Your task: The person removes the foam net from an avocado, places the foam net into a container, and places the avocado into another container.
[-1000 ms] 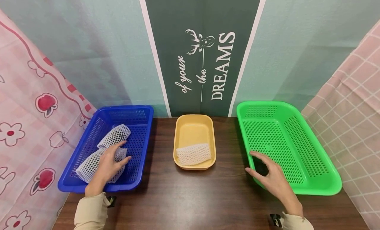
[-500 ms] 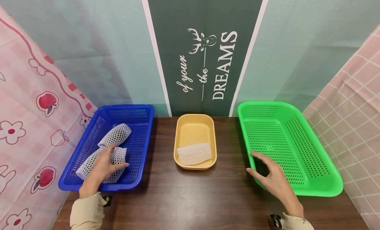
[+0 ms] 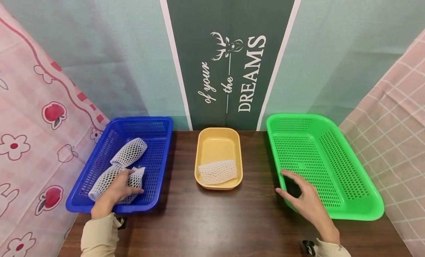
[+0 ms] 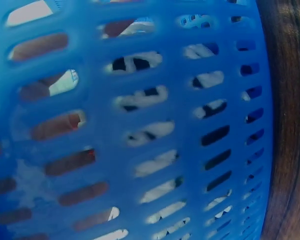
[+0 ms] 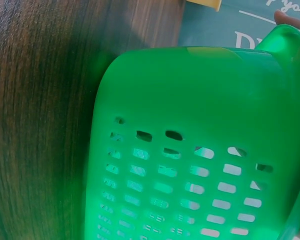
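In the head view my left hand (image 3: 116, 188) is down in the blue basket (image 3: 167, 139), pinching a white foam net sleeve (image 3: 135, 179) between thumb and fingers. Beside it in that basket lies another foam net sleeve (image 3: 130, 152). My right hand (image 3: 307, 198) is at the near left corner of the green basket (image 3: 332, 153), its thumb and index finger spread apart at the rim. A dark patch (image 3: 292, 187) shows between them; what it is I cannot tell. The left wrist view shows white netting through the slots of the blue wall (image 4: 100, 160).
Between the baskets a yellow tray (image 3: 218, 150) holds a flat foam net (image 3: 217, 172). The brown wood table (image 3: 212, 220) runs in front. Fabric hangings enclose the back and both sides.
My left hand has closed on the near foam net, and that net has shifted slightly to the right with its end bunched. The right hand stays where it was.
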`<state>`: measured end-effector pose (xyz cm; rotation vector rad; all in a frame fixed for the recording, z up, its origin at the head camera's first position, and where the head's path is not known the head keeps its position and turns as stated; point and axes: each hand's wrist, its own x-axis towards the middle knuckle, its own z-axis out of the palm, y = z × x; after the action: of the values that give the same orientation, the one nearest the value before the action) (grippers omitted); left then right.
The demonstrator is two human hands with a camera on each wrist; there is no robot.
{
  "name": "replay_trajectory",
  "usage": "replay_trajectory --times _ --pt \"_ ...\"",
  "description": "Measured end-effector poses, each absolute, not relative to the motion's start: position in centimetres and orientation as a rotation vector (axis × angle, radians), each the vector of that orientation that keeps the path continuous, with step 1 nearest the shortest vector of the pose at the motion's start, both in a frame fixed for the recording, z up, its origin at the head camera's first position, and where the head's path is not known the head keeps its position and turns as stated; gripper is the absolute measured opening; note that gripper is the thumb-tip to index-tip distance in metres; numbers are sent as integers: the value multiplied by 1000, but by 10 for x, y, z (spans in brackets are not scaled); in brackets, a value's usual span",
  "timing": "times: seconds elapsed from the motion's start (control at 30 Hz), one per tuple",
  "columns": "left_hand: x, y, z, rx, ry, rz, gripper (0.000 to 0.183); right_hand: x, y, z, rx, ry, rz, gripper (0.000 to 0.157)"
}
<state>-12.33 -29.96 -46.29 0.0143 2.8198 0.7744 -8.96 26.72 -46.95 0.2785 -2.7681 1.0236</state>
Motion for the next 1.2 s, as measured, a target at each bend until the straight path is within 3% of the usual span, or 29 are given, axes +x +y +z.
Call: replay_trajectory --times 0.7,1.03,1.2 --pt "-122 -299 -464 152 2802 702 85 -90 268 -469 279 -2760 1011 56" --pt "-125 -298 -464 50 2761 630 107 -91 269 -469 265 -2781 1006 56" --pt "-126 -297 -467 41 2818 626 94 -89 268 -469 263 -2779 1023 55"
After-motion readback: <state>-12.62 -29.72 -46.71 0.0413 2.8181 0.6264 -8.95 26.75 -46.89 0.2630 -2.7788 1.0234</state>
